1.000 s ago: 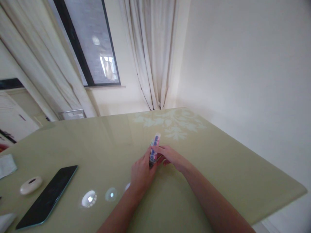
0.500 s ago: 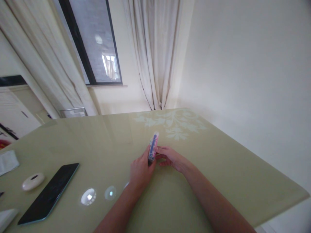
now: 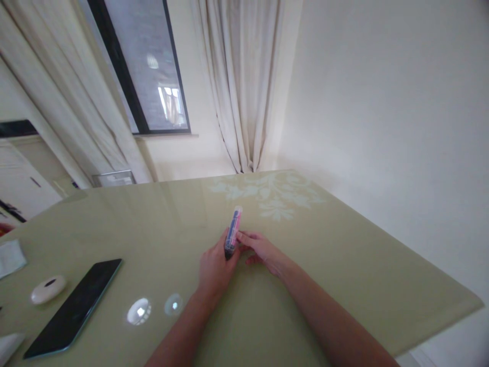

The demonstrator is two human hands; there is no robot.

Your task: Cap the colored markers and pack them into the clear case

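A small, narrow blue-and-pink box (image 3: 234, 228) with a clear-looking far end points away from me above the middle of the table. What is inside it is too small to tell. My left hand (image 3: 216, 260) is closed round its near left side, covering the lower part. From the right, my right hand (image 3: 260, 250) grips the box's pink side with thumb and bent fingers, partly hidden behind it.
The glossy green table (image 3: 324, 255) carries a dark tablet-like slab (image 3: 74, 308), a white oval object (image 3: 48, 289) and a folded pale cloth or tissue (image 3: 11, 257) at left. A wall (image 3: 401, 127) borders the right, with curtains (image 3: 244, 81) beyond the far edge.
Both hands and the box have shifted slightly left in view. The table items at left have also slid a little left, as the camera turned slightly. The hold looks much the same.
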